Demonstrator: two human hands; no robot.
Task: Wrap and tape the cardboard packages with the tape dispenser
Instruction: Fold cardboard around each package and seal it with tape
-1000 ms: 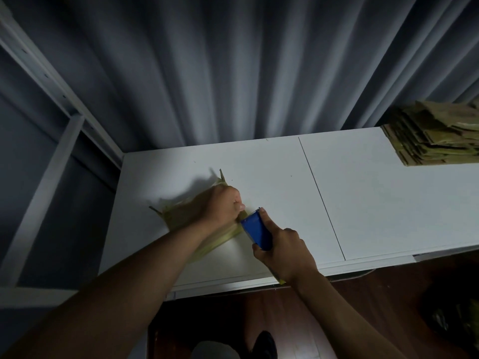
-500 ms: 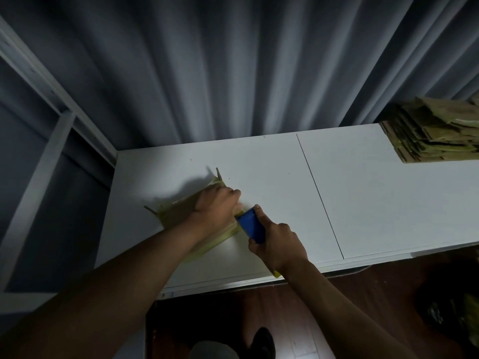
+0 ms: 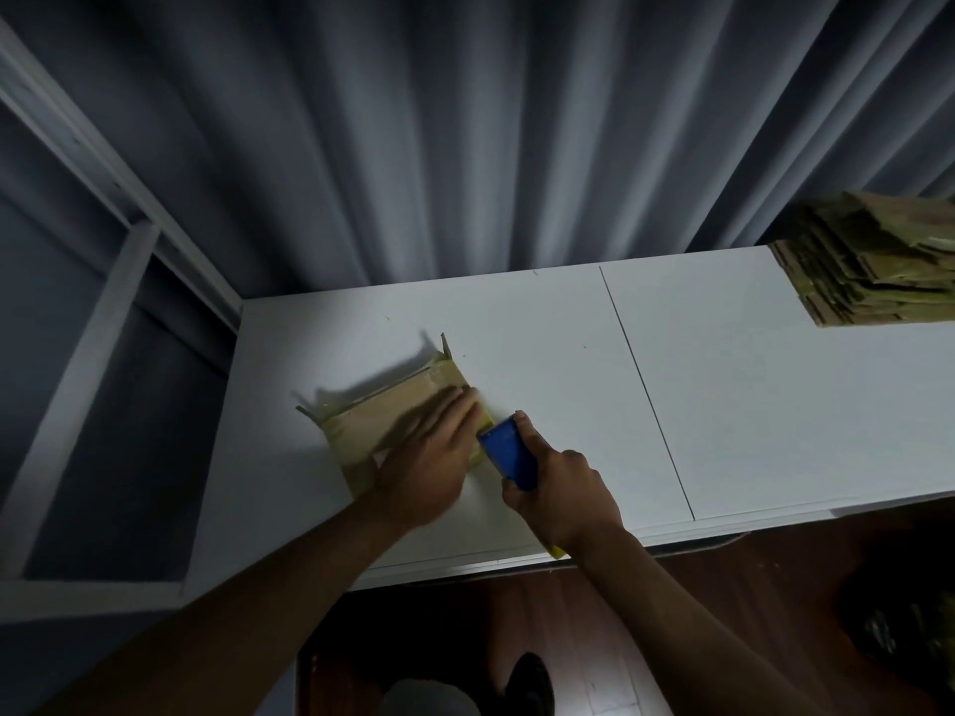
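The blue tape dispenser (image 3: 509, 452) is gripped by the curled right hand (image 3: 563, 496) at the cardboard package (image 3: 393, 405), which is pressed flat by the spread left hand (image 3: 429, 452) on the white table (image 3: 749, 405). Stacked cardboard (image 3: 873, 266) lies well apart.

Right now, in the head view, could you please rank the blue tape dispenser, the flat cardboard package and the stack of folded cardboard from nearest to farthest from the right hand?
1. Blue tape dispenser: gripped in the right hand.
2. Flat cardboard package: just left, under the left hand.
3. Stack of folded cardboard: far right corner of the table.
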